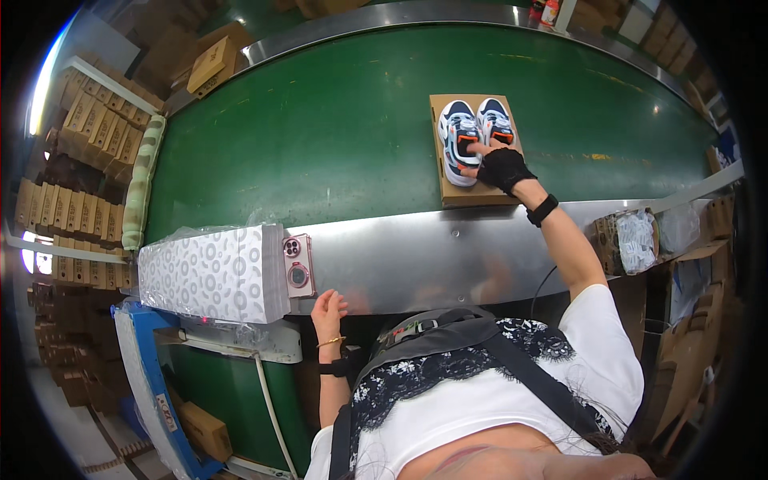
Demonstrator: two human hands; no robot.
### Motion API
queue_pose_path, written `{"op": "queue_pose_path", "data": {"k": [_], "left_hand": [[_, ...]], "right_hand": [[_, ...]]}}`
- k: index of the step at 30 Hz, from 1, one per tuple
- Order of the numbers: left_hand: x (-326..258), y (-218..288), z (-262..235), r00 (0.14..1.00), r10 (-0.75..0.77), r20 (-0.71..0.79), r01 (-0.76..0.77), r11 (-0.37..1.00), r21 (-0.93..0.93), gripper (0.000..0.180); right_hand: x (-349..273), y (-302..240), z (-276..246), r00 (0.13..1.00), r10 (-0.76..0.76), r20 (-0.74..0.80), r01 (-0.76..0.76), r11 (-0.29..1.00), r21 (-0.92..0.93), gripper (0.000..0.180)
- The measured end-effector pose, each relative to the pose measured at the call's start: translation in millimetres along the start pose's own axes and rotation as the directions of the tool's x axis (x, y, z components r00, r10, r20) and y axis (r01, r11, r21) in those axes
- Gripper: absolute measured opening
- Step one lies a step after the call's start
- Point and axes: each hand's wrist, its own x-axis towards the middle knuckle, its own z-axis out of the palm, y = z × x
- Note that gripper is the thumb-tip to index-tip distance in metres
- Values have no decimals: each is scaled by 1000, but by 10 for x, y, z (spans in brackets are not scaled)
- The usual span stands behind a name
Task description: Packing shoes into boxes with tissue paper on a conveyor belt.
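A pair of white, navy and orange sneakers (458,132) rests side by side on a brown cardboard shoe box (468,196), which sits on the green conveyor belt. My right hand (506,170), in a black fingerless glove, grips the sneakers around their heel openings; its palm hides part of the right sneaker. Near the metal ledge's front edge is my left hand (328,310), bare, with loosely curled fingers and nothing in them. Just beyond it lies a pink phone (299,268), beside a stack of white patterned wrapping paper (212,272) in clear plastic.
A metal ledge (400,264) runs between me and the green belt (320,136). Shoe boxes (88,132) fill racks on the left. At right stands an open carton (632,240) of small white packets. A blue-framed stand (152,384) is at lower left.
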Motion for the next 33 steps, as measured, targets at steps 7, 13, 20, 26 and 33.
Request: {"op": "queue_pose_path", "data": {"k": [7,13,20,26,33], "left_hand": [[168,858,414,852,446,272,-496,854,153,27],[-16,1767,1145,452,658,603,-868,480,127,25],[220,1609,1055,741,399,540,-522,848,90,22],[390,1355,916,784,320,532,-436,894,105,25],[507,498,1042,655,341,674,-719,554,419,41]], "right_hand": [[-245,-550,-462,936,-271,223,214,944,250,50],[-457,-1127,-656,767,-481,426,269,842,467,61],[-325,-1211,-431,708,-608,361,279,709,648,39],[-423,-1257,-165,569,-720,397,482,683,548,33],[-574,-922,469,405,-751,522,573,653,496,25]]}}
